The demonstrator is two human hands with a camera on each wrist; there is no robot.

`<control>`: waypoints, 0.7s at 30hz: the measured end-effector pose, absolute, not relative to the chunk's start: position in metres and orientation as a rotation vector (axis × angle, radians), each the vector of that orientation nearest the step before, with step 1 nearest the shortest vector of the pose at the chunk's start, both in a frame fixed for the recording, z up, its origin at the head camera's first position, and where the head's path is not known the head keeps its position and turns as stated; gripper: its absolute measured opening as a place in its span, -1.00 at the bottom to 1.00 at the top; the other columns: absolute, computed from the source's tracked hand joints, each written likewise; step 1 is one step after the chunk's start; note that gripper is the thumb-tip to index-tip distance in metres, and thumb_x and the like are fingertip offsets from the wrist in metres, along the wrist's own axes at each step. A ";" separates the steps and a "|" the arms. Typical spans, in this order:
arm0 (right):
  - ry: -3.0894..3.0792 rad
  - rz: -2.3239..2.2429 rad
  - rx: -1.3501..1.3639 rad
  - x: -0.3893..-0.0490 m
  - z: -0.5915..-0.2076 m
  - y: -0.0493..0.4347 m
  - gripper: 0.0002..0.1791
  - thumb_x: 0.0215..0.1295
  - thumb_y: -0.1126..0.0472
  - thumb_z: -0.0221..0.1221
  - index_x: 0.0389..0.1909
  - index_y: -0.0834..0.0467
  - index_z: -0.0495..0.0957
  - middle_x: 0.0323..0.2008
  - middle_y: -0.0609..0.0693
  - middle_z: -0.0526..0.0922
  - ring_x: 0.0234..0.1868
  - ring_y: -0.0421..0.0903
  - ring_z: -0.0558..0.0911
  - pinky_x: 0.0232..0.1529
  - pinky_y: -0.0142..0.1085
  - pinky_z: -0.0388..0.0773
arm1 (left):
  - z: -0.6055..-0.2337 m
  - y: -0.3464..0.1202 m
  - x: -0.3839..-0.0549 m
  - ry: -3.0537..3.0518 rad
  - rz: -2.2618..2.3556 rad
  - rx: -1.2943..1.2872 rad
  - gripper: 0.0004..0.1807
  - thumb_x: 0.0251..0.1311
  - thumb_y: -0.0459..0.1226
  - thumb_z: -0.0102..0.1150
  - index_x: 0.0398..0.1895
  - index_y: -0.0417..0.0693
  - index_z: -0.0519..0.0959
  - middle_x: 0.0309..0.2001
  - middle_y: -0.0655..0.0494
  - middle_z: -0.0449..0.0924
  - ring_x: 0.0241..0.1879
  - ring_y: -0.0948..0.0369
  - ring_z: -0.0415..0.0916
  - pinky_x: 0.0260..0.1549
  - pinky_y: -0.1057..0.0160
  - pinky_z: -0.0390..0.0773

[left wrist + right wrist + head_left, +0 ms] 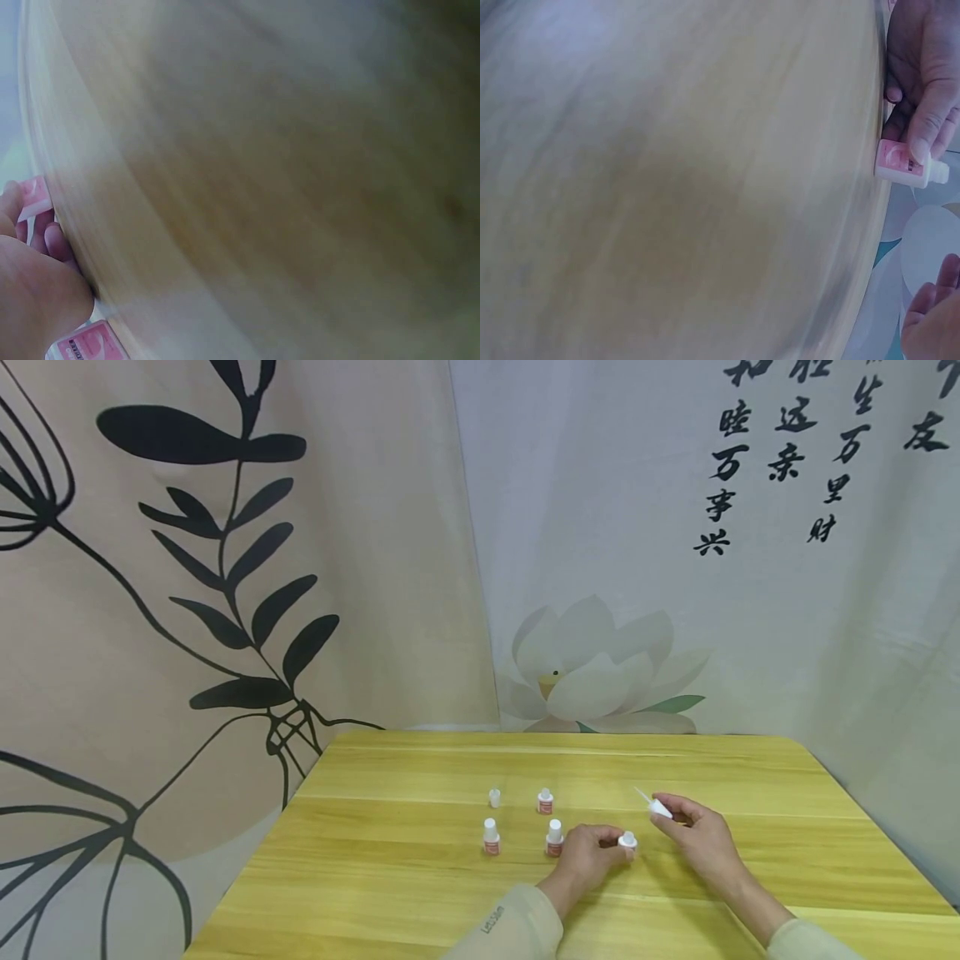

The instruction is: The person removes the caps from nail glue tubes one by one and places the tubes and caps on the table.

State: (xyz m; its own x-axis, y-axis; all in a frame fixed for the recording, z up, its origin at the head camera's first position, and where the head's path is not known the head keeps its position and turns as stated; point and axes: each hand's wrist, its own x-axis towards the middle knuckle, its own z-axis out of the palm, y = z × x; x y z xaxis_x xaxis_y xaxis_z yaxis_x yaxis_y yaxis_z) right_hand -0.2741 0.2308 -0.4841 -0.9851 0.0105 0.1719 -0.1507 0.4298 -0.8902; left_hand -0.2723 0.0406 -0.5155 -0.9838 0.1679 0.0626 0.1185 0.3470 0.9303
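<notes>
My left hand (588, 862) grips a small white bottle (627, 841) with a pink label and an uncapped white neck. In the right wrist view that bottle (900, 162) stays upright at the table surface between thumb and fingers. To its right, my right hand (703, 842) pinches a white cap (660, 809) with a thin pale stem that points up and to the left, away from the bottle. Just left of my left hand stands a capped bottle (554, 838) of the same kind, partly behind the hand. The cap is out of sight in both wrist views.
Farther left stands another capped bottle (491, 837). Behind these are a bottle with a shorter white top (545, 802) and a small whitish translucent piece (494, 797). The wooden table (390, 877) ends at a printed curtain (405, 568).
</notes>
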 end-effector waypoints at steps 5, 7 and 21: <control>-2.507 1.592 0.152 -0.273 -0.483 0.230 -0.57 0.34 0.15 0.29 0.14 0.29 0.55 -0.12 0.07 0.67 -0.19 -0.28 0.56 -0.20 -0.42 0.53 | -0.515 0.041 -0.272 2.550 1.753 0.276 -0.89 0.05 -0.28 0.46 -0.32 0.02 0.76 -0.38 0.37 0.67 -0.35 0.45 0.50 -0.25 0.41 0.52; -2.503 1.592 0.163 -0.273 -0.483 0.230 -0.59 0.33 0.18 0.29 0.11 0.29 0.56 -0.13 0.08 0.67 -0.19 -0.27 0.56 -0.19 -0.42 0.52 | -0.515 0.041 -0.272 2.555 1.754 0.278 -0.89 0.05 -0.28 0.47 -0.32 0.01 0.76 -0.38 0.37 0.67 -0.35 0.45 0.50 -0.25 0.41 0.52; -2.567 1.561 0.147 -0.273 -0.482 0.230 -0.46 0.33 -0.01 0.28 0.20 0.23 0.53 -0.06 0.08 0.66 -0.12 -0.19 0.56 -0.17 -0.37 0.52 | -0.515 0.041 -0.272 2.521 1.765 0.229 -0.88 0.05 -0.28 0.47 -0.31 0.03 0.75 -0.36 0.39 0.66 -0.31 0.44 0.52 -0.20 0.39 0.54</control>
